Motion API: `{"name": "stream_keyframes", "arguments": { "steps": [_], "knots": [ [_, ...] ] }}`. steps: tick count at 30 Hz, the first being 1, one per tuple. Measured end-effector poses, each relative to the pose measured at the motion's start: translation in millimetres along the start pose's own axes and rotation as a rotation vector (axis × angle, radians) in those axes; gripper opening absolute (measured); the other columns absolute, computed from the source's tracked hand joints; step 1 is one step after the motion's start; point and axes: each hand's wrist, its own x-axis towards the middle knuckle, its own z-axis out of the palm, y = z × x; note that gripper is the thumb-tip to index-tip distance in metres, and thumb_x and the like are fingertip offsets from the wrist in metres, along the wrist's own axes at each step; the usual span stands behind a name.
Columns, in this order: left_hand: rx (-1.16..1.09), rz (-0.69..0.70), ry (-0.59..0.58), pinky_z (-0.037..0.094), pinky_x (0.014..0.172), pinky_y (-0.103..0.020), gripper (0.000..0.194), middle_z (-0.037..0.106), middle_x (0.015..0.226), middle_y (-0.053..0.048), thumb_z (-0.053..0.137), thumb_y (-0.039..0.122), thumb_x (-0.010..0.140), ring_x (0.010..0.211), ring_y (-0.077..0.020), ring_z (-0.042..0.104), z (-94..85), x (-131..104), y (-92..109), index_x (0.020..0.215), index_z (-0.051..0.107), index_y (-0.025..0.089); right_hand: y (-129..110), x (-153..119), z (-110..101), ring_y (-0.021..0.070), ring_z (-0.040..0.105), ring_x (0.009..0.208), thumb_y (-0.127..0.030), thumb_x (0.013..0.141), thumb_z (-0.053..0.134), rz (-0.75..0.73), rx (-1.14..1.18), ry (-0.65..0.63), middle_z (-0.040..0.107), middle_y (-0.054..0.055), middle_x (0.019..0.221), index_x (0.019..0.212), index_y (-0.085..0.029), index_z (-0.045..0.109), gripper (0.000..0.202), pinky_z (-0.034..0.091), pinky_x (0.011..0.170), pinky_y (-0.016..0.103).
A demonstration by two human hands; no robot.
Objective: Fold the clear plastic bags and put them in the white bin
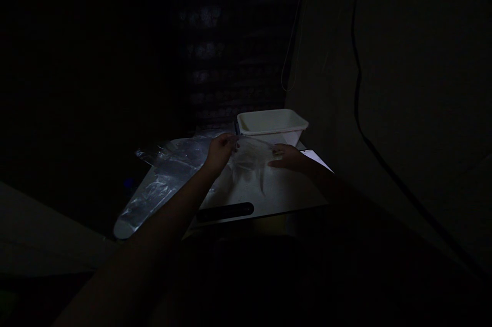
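The thin, clear plastic bag (249, 158) is suspended above the white flat tabletop (284, 196). My left hand (221, 152) pinches its edge at 10 o'clock, fingers drawn together; my right hand (287, 157) grips it at 3 o'clock, fingers nearly closed. Relative to the bag, a white rectangular plastic tub (291, 138) stands at 1 o'clock; loose, shiny clear plastic sheeting (163, 176) lies at 9 o'clock; a long black rounded strip (226, 211) sits at 7 o'clock.
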Motion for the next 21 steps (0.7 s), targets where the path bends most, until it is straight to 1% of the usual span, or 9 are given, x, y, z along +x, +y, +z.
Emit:
{"name": "stream_keyframes", "arguments": {
  "steps": [2,3,6,8,11,13,15,18,21],
  "knots": [
    [0.018,-0.01,-0.014,0.035,0.046,-0.019,0.012,0.051,0.05,0.003,0.049,0.027,0.06,0.046,-0.0072,0.046,2.4,-1,1,0.055,0.051,0.015,-10,-1,4,0.0149,0.056,0.075,-0.031,0.051,0.065,-0.092,0.068,-0.014,0.061,0.004,0.085,0.091,-0.015,0.058,0.044,0.042,0.061,0.023],
    [0.035,-0.01,-0.012,0.035,0.047,-0.019,0.013,0.051,0.05,0.003,0.05,0.028,0.059,0.046,-0.0074,0.046,3.4,-2,2,0.055,0.051,0.015,-16,-1,5,0.0135,0.056,0.069,-0.033,0.055,0.061,-0.112,0.102,-0.017,0.061,0.003,0.077,0.085,-0.014,0.059,0.035,0.042,0.057,0.021],
    [0.15,0.021,-0.029,0.038,0.052,-0.021,0.015,0.055,0.058,0.002,0.056,0.028,0.055,0.053,-0.0097,0.05,4.2,-1,1,0.062,0.054,0.015,-30,0,4,0.0089,0.049,0.045,-0.032,0.065,0.05,-0.056,0.205,-0.009,0.051,-0.002,0.047,0.063,-0.012,0.059,0.022,0.036,0.043,0.019],
    [0.286,0.053,-0.105,0.04,0.056,-0.022,0.018,0.057,0.063,0.0,0.059,0.026,0.052,0.059,-0.0121,0.053,2.2,0,-3,0.066,0.056,0.015,-32,0,1,0.0072,0.045,0.037,-0.027,0.064,0.049,-0.011,0.291,0.001,0.046,-0.004,0.04,0.061,-0.012,0.059,0.018,0.033,0.038,0.018],
    [0.579,0.069,-0.206,0.042,0.061,-0.025,0.014,0.06,0.065,-0.001,0.055,0.023,0.056,0.065,-0.0156,0.055,-2.7,1,-7,0.066,0.06,0.015,-22,2,-4,0.0077,0.047,0.038,-0.022,0.058,0.053,0.027,0.373,0.023,0.052,-0.003,0.045,0.065,-0.012,0.06,0.014,0.034,0.037,0.018],
    [0.745,0.081,-0.164,0.042,0.065,-0.026,0.016,0.062,0.069,-0.002,0.05,0.021,0.06,0.069,-0.0172,0.057,-5.4,1,-7,0.068,0.062,0.016,-14,2,-7,0.01,0.052,0.044,-0.024,0.055,0.057,0.007,0.393,0.069,0.057,-0.001,0.051,0.065,-0.012,0.06,0.016,0.038,0.04,0.02],
    [0.8,0.128,-0.071,0.042,0.068,-0.027,0.021,0.063,0.076,-0.003,0.047,0.02,0.063,0.073,-0.0173,0.057,-7.1,1,-2,0.076,0.063,0.016,-11,1,-11,0.0131,0.056,0.055,-0.028,0.056,0.057,-0.089,0.399,0.138,0.061,0.002,0.06,0.067,-0.012,0.061,0.019,0.044,0.051,0.023],
    [0.761,0.296,0.054,0.043,0.07,-0.026,0.029,0.063,0.087,-0.003,0.042,0.018,0.068,0.076,-0.0155,0.057,-9.8,-1,10,0.089,0.061,0.016,-20,-8,-20,0.0157,0.058,0.07,-0.034,0.069,0.046,-0.223,0.34,0.314,0.064,0.006,0.073,0.077,-0.013,0.062,0.028,0.046,0.065,0.03],
    [0.797,0.529,0.073,0.042,0.076,-0.026,0.031,0.06,0.097,-0.003,0.039,0.015,0.07,0.086,-0.0146,0.055,-15.3,-4,15,0.094,0.058,0.017,-29,-20,-28,0.0167,0.054,0.09,-0.028,0.071,0.045,-0.36,0.192,0.43,0.061,0.007,0.094,0.086,-0.015,0.061,0.026,0.042,0.079,0.033]
  ]
}}
